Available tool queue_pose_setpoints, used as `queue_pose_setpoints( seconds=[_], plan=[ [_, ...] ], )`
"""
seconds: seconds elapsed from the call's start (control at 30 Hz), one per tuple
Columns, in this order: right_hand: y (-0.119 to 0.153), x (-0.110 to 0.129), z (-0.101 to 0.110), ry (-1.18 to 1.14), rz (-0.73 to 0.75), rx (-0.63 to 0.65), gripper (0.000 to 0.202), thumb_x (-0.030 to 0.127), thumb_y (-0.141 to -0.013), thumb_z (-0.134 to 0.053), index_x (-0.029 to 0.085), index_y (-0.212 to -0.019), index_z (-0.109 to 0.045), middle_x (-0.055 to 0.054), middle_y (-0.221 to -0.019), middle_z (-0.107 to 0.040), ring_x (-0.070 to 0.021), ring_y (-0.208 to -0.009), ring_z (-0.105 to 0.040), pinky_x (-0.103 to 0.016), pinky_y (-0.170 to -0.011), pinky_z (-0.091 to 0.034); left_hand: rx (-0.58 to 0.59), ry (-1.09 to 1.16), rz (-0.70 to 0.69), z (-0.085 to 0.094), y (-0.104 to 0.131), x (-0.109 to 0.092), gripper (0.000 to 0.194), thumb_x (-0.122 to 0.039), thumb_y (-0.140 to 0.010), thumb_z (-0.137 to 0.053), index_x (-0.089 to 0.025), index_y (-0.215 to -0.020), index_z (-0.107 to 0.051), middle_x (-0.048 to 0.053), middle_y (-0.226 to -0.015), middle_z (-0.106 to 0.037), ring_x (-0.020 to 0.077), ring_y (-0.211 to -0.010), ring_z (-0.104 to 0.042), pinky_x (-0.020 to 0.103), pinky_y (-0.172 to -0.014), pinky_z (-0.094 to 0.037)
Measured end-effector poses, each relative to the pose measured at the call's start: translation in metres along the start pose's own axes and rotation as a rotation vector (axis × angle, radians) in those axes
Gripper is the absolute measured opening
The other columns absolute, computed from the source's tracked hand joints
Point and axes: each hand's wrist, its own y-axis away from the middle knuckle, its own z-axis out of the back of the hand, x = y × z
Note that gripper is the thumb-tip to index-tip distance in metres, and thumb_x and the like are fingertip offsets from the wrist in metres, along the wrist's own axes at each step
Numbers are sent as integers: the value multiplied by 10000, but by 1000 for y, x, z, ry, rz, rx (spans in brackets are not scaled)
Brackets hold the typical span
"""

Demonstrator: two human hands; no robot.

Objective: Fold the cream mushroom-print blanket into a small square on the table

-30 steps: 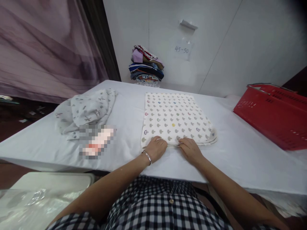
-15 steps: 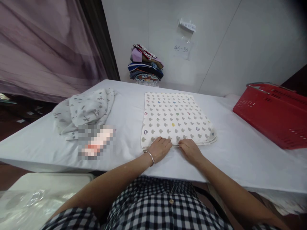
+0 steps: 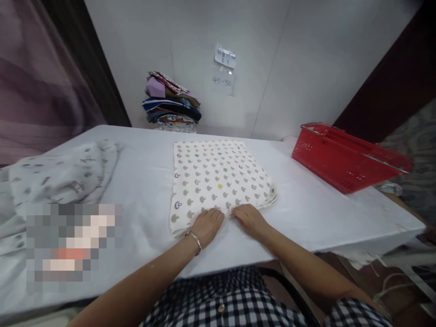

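Note:
A cream cloth (image 3: 218, 175) with small grey and a few coloured mushroom prints lies folded flat in layers on the white-covered table (image 3: 316, 218). At its near edge, my left hand (image 3: 207, 226), with a bracelet at the wrist, has its fingers curled over the fabric. Just to the right, my right hand (image 3: 250, 220) pinches the same edge. Both thumbs are mostly hidden. A narrow gap separates the two hands.
A crumpled printed white cloth (image 3: 64, 175) lies at the left, beside a pixelated patch. Several folded fabrics form a stack (image 3: 172, 102) by the wall, near a "45-50" sign (image 3: 223, 82). At the right stands a red basket (image 3: 340, 159).
The view has turned to the right, so the table's things appear farther left and more of the right end shows. Both hands stay at the cloth's near edge.

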Motion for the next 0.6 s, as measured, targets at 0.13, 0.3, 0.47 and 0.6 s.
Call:
queue_pose_setpoints(
  seconds=[0.13, 0.3, 0.47, 0.6],
  plan=[
    [25, -27, 20, 26, -51, 13, 244, 149, -885, -441, 174, -1076, -590, -107, -1074, -624, -193, -1012, -540, -351, -834, -427, -16, -12, -11, -1, 0, 2, 209, -71, -850, -411, -154, -967, -564, 70, -999, -602, 208, -945, -533, 348, -785, -432],
    [71, -74, 48, 30, -343, -148, 217, 244, -868, -492, 195, -1009, -650, -104, -1036, -650, -220, -1017, -563, -416, -885, -436, -37, 10, 0, 2, 0, 1, 259, -28, -827, -401, -158, -960, -582, 75, -996, -607, 211, -948, -538, 359, -790, -427],
    [80, -96, 67, -320, -898, -400, 303, 404, -789, -558, 177, -962, -660, -101, -1046, -650, -213, -932, -599, -357, -791, -496, -56, 32, 11, 1, 1, 1, 249, -37, -824, -411, -170, -944, -583, 70, -1003, -603, 214, -945, -532, 369, -798, -417],
    [66, -103, 67, -575, -1331, -418, 291, 412, -758, -571, 148, -868, -628, -73, -860, -667, -143, -698, -625, -222, -551, -490, -67, 20, 10, 1, 1, 1, 255, -40, -820, -416, -173, -961, -582, 65, -1005, -602, 216, -936, -526, 381, -812, -411]
  ],
)
